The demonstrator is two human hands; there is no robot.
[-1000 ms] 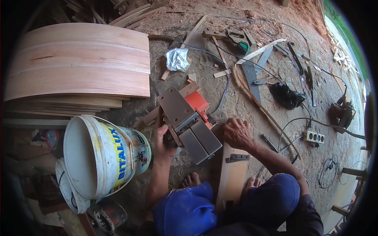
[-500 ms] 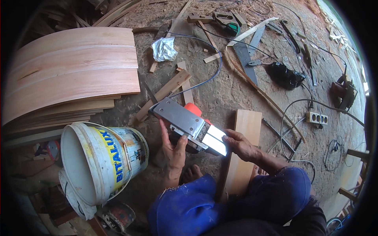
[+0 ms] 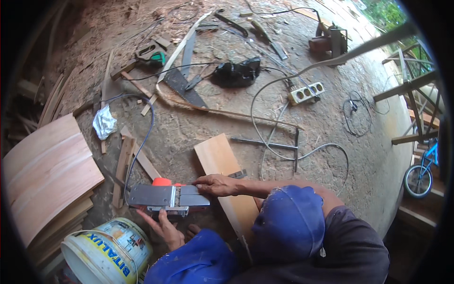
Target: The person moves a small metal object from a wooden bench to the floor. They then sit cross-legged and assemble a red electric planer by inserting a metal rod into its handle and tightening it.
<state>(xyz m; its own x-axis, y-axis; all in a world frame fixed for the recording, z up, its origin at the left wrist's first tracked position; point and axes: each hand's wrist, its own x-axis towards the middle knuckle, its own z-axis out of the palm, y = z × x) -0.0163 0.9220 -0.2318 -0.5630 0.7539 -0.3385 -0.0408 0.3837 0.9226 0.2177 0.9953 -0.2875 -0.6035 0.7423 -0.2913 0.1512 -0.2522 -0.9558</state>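
An electric planer (image 3: 156,196) with a grey metal sole and red body parts is held upside down over the floor, its sole facing me. My left hand (image 3: 168,232) supports it from the near side, thumb against its edge and fingers reaching beneath. At the planer's right end, my right hand (image 3: 218,184) grips the front plate, fingertips on the metal. A cord (image 3: 151,124) runs from its left end. Close under my right forearm lies a pale wooden board (image 3: 218,154), with a small dark piece (image 3: 238,174) at its edge.
Curved planks (image 3: 52,165) are stacked at left, beside a white bucket (image 3: 78,255) on its side. Farther off lie a handsaw (image 3: 182,87), a black plastic bag (image 3: 236,72), a power strip (image 3: 306,93), a metal frame (image 3: 265,142) and loose cables. A blue bicycle (image 3: 421,175) stands far right.
My view has swung right, so the floor items appear farther left. The planer has turned from slanting to nearly level across my view. Both hands stay on it.
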